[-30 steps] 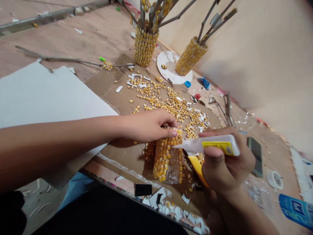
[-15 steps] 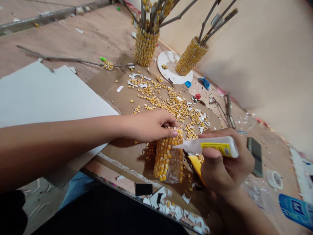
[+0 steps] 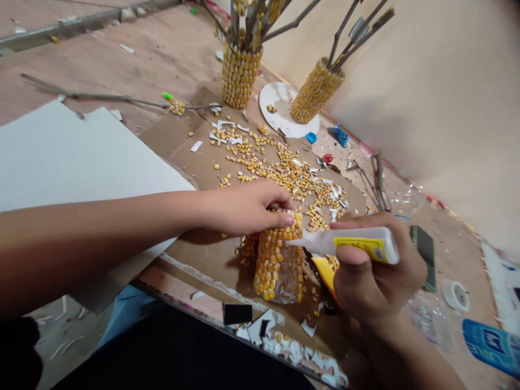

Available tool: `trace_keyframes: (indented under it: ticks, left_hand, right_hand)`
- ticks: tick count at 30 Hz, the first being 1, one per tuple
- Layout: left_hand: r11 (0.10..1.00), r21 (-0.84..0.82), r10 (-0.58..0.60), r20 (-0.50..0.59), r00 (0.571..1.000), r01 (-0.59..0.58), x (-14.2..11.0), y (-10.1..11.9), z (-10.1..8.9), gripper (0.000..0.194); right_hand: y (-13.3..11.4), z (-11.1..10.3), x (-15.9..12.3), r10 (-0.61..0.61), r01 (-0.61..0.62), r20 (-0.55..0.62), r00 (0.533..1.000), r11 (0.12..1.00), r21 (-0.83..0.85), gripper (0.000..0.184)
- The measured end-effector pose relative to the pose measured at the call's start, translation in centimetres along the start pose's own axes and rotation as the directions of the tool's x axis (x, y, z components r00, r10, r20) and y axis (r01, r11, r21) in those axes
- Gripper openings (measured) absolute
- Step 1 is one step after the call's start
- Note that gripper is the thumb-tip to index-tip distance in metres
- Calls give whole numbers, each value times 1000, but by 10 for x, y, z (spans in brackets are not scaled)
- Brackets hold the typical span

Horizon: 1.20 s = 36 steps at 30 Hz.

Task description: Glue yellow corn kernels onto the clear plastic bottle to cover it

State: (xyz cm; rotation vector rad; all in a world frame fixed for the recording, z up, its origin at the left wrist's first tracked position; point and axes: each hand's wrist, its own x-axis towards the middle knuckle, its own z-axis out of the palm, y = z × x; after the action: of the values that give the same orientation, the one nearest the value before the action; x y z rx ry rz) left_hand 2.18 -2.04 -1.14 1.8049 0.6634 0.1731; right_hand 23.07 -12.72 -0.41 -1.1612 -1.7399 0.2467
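A clear plastic bottle partly covered in glued corn kernels lies on a sheet of brown cardboard. My left hand is closed over its far end, the thumb pressing on the kernels. My right hand grips a white glue bottle with a yellow label. Its nozzle points left and touches the kernel-covered bottle near my left thumb. Loose corn kernels are scattered on the cardboard beyond.
Two kernel-covered vases holding twigs, one at the back and one on a white paper plate, stand by the wall. A white sheet lies left. A phone, tape roll, blue packet and paper scraps lie around.
Almost nothing: the view shifted slightly, and both hands stay in place on the kernel-covered bottle and the glue bottle.
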Motion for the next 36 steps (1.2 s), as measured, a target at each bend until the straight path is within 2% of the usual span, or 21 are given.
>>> trace_keyframes:
  ticks: [8, 19, 26, 32, 36]
  left_hand:
    - [999, 33, 11, -12, 1000, -11, 0, 0, 0, 23]
    - [1000, 16, -3, -16, 1000, 3, 0, 0, -1, 23]
    - [1000, 4, -11, -5, 1000, 11, -1, 1, -2, 23]
    - [1000, -21, 3, -6, 1000, -3, 0, -1, -1, 23]
    - [1000, -28, 13, -8, 1000, -13, 0, -1, -1, 22]
  right_hand:
    - [1, -6, -1, -17, 16, -13, 1000, 998, -67, 30]
    - [3, -11, -1, -23, 22, -8, 1000, 998, -63, 16]
    - [2, -12, -1, -1, 1, -2, 1000, 998, -71, 17]
    - [-2, -14, 0, 16, -14, 25, 1000, 995, -94, 31]
    - [-3, -15, -1, 23, -19, 38, 999, 995, -95, 30]
